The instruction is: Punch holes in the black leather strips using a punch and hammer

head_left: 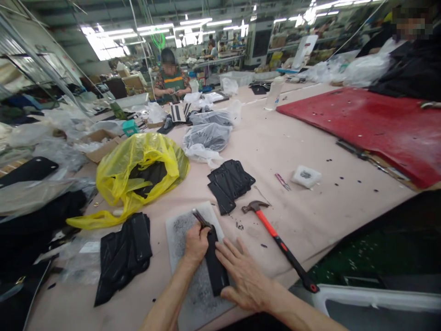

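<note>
On a speckled white board [186, 280] lies a black strip-shaped piece [216, 266]. My left hand [196, 242] is closed around a metal punch [201, 217], which tilts over the far end of the piece. Fingers stretched out, my right hand [243, 271] rests along the piece's right side. A claw hammer [272, 230] with a red and black handle lies to the right of the board. Beyond the board sits a fanned stack of black pieces [230, 181]. Another pile of black pieces [126, 253] lies to the left.
A yellow plastic bag [141, 168] holds dark material. Small pink snips [282, 181] and a white block [306, 176] lie on the right. A red board [372, 122] covers the far right, near a person in dark clothing. Another person [170, 78] sits across the table.
</note>
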Available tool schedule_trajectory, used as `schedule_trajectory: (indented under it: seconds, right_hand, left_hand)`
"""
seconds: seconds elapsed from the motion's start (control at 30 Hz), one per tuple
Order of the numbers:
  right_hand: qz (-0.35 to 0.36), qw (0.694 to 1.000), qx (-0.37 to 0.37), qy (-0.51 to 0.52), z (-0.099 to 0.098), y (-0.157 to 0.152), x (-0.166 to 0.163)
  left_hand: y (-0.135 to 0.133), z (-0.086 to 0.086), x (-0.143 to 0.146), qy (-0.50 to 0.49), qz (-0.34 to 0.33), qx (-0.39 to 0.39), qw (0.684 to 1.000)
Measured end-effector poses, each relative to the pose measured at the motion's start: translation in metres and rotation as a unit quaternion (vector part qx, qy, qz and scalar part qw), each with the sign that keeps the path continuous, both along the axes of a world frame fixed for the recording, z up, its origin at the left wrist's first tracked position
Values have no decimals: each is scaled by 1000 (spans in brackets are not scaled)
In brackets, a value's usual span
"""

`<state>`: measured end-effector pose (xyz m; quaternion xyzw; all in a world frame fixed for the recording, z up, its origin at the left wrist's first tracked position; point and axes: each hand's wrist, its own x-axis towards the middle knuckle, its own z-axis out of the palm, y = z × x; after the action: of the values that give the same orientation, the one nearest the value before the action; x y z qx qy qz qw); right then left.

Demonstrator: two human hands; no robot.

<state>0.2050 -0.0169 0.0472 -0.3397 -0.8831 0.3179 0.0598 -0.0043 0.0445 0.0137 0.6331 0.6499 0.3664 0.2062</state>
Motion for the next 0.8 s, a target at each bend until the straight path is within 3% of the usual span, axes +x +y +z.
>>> schedule_trajectory:
  seconds: [0.1, 0.17, 0.3, 0.47, 0.6, 0.8]
  right_hand:
    - [2, 1000, 0, 4, -2, 1, 3]
    - [1, 1000, 6, 5, -3, 7, 2]
    - [-16, 999, 38, 12, -7, 37, -18]
    - [-27, 997, 67, 31, -16, 74, -39]
    - [-35, 996, 64, 51, -24, 78, -39]
    - [-54, 996, 50, 60, -32, 75, -39]
  left_hand:
    - [6, 10, -13, -67, 118, -2, 991]
    - [5, 19, -23, -77, 135, 4, 988]
    - [-14, 30, -28, -78, 90, 6, 993]
    - [-35, 18, -15, -114, 58, -9, 992]
    - [-44, 7, -12, -115, 30, -20, 993]
    - [-51, 3, -13, -106, -10, -19, 994]
